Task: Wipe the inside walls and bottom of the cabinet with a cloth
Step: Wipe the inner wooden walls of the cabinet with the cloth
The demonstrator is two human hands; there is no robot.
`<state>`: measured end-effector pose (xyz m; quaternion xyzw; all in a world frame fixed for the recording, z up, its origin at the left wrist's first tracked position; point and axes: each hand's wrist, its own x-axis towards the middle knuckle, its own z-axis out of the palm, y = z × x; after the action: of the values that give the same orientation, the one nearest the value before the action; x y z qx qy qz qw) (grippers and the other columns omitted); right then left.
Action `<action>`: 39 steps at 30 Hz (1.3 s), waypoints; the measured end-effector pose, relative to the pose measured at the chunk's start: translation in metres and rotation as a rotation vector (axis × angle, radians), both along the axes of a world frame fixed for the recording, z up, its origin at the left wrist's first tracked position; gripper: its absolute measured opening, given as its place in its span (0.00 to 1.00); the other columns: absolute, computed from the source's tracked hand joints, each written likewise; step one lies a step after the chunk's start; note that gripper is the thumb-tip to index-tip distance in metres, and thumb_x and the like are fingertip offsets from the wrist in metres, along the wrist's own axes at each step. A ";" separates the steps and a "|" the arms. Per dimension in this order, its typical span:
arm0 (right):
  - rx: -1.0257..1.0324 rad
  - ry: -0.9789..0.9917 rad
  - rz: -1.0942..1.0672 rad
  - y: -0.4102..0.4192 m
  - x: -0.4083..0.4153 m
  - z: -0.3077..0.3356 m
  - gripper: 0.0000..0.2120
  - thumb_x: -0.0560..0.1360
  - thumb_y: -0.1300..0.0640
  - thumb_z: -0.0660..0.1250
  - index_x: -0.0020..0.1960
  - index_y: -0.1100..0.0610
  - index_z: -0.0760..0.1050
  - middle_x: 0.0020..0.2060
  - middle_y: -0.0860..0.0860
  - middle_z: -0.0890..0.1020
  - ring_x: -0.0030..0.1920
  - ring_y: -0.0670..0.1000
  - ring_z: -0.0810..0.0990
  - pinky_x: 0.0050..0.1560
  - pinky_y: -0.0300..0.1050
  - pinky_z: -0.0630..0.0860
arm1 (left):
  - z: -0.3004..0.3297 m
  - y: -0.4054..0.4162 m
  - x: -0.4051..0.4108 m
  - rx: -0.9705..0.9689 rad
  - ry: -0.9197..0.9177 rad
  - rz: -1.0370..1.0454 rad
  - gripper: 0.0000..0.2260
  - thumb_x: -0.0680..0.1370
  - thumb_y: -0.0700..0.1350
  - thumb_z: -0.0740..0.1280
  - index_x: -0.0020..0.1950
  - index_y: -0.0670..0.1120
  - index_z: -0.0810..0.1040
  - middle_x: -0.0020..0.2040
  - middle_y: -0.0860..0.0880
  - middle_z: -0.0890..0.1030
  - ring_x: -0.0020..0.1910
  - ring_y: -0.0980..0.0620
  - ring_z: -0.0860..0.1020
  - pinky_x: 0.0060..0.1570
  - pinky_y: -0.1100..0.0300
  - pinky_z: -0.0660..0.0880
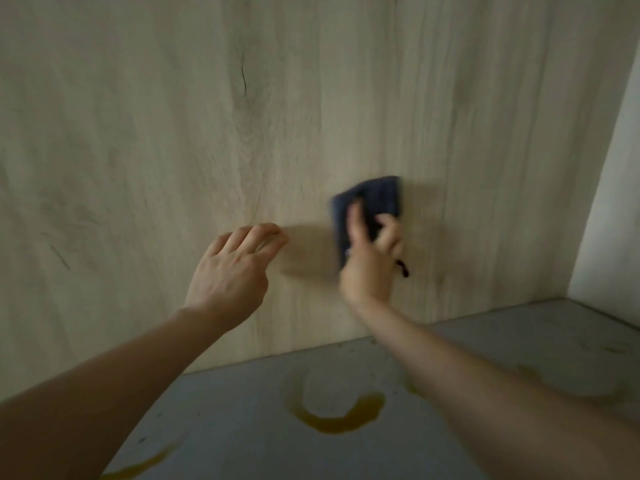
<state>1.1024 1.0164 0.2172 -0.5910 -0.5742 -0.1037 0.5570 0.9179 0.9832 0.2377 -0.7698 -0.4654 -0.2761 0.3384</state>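
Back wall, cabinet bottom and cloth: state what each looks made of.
Back wall: pale wood-grain panel, matt, with streaks and a dark knot line; real wood or printed laminate cannot be told.
Cabinet bottom: smooth grey board, probably laminate or painted, dull finish, with yellow-brown stains.
Cloth: dark blue soft fabric, folded, held by the right hand; weave too blurred to tell.

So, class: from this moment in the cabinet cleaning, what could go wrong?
1. The right hand wipes the back wall with the dark cloth; either forearm could dip into the yellow ring stain on the grey bottom.
2. Wiping that stain, then the walls, might smear residue across the wood.
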 end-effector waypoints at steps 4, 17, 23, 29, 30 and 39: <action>0.138 -0.216 0.038 -0.019 -0.037 -0.012 0.37 0.70 0.66 0.70 0.73 0.42 0.62 0.66 0.55 0.64 0.61 0.58 0.65 0.46 0.50 0.76 | -0.004 -0.010 -0.007 -0.089 0.017 0.044 0.29 0.70 0.38 0.71 0.70 0.51 0.71 0.67 0.51 0.71 0.64 0.48 0.71 0.62 0.53 0.69; -0.028 -0.262 -0.058 -0.027 -0.061 -0.026 0.32 0.75 0.61 0.65 0.74 0.43 0.58 0.69 0.58 0.64 0.62 0.62 0.68 0.46 0.52 0.75 | -0.042 -0.022 -0.011 -0.279 -0.057 0.015 0.29 0.73 0.38 0.66 0.72 0.54 0.66 0.69 0.55 0.67 0.67 0.52 0.67 0.64 0.57 0.65; -0.090 -0.234 -0.039 -0.018 -0.034 -0.033 0.36 0.73 0.62 0.68 0.75 0.45 0.57 0.66 0.58 0.65 0.60 0.61 0.70 0.44 0.49 0.72 | -0.054 -0.021 -0.017 -0.305 -0.010 0.020 0.27 0.71 0.35 0.68 0.68 0.52 0.72 0.64 0.53 0.72 0.63 0.48 0.70 0.58 0.54 0.71; -0.408 0.172 -0.125 -0.005 0.080 -0.048 0.37 0.74 0.63 0.62 0.77 0.47 0.48 0.70 0.65 0.56 0.66 0.67 0.61 0.63 0.59 0.64 | -0.068 -0.019 0.000 -0.493 0.018 -0.020 0.22 0.79 0.40 0.59 0.72 0.55 0.64 0.67 0.57 0.67 0.65 0.55 0.67 0.61 0.62 0.66; -0.433 0.215 -0.148 -0.004 0.085 -0.049 0.38 0.74 0.64 0.61 0.77 0.49 0.47 0.70 0.65 0.55 0.66 0.67 0.61 0.63 0.59 0.63 | -0.070 -0.020 0.000 -0.544 0.025 -0.034 0.21 0.79 0.41 0.59 0.71 0.55 0.65 0.66 0.57 0.68 0.64 0.55 0.69 0.61 0.62 0.67; -0.328 0.126 -0.110 -0.012 0.012 -0.052 0.30 0.78 0.65 0.58 0.74 0.47 0.53 0.69 0.60 0.56 0.65 0.63 0.63 0.61 0.51 0.65 | -0.079 -0.010 0.008 -0.858 0.143 -0.012 0.23 0.79 0.45 0.62 0.73 0.55 0.63 0.70 0.54 0.67 0.67 0.52 0.69 0.64 0.59 0.67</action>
<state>1.1139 1.0046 0.1655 -0.7098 -0.5142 -0.0017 0.4814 0.9260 0.9729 0.1588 -0.8607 -0.5088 -0.0055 0.0175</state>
